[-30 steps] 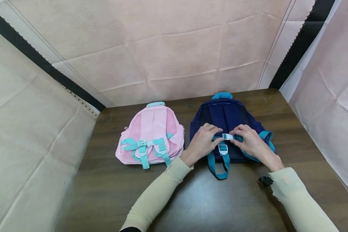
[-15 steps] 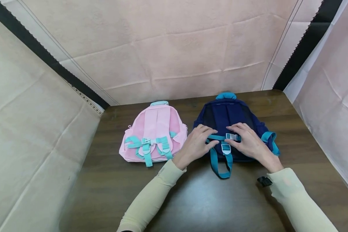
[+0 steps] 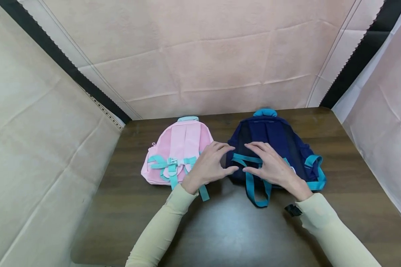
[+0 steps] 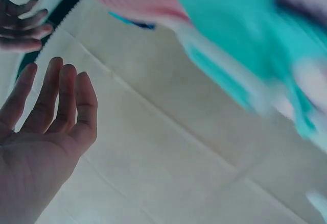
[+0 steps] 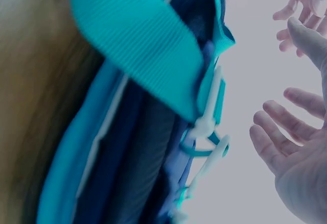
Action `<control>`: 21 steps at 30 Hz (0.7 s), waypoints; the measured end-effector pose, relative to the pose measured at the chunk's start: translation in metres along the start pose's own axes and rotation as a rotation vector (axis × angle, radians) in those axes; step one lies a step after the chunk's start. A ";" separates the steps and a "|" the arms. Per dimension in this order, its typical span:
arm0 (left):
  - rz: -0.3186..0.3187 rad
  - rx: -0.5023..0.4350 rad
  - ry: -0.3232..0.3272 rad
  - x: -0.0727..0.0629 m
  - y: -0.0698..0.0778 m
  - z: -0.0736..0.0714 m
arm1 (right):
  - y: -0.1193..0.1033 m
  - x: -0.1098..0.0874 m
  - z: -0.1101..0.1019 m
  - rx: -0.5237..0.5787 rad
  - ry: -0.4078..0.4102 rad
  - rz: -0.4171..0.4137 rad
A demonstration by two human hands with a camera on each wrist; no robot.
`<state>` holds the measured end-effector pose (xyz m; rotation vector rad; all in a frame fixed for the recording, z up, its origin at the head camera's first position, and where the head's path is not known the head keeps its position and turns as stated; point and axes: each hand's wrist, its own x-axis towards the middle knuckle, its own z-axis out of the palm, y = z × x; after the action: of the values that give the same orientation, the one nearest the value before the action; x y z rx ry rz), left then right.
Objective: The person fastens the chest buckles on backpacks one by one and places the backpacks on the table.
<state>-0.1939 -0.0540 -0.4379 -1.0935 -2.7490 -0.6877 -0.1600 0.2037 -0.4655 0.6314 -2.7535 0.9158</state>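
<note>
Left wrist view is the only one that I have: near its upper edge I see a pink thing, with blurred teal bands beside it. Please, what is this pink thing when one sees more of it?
Observer: The head view shows a domed pink fabric backpack on a brown wood-grain tabletop.
Operator: Thank you. And which thing is near the right hand?
Observer: A domed navy-blue fabric backpack, which the hand partly covers in the head view.
</note>
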 end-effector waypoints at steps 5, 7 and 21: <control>-0.059 -0.018 0.022 -0.012 -0.018 -0.016 | -0.010 0.009 0.004 0.007 -0.020 0.013; -0.085 -0.026 0.033 -0.018 -0.025 -0.022 | -0.014 0.013 0.005 0.014 -0.031 0.018; -0.222 0.026 0.041 -0.053 -0.069 -0.055 | -0.032 0.039 0.020 0.009 -0.094 -0.005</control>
<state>-0.2051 -0.1560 -0.4279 -0.7669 -2.8621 -0.6884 -0.1807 0.1554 -0.4532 0.7001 -2.8302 0.9202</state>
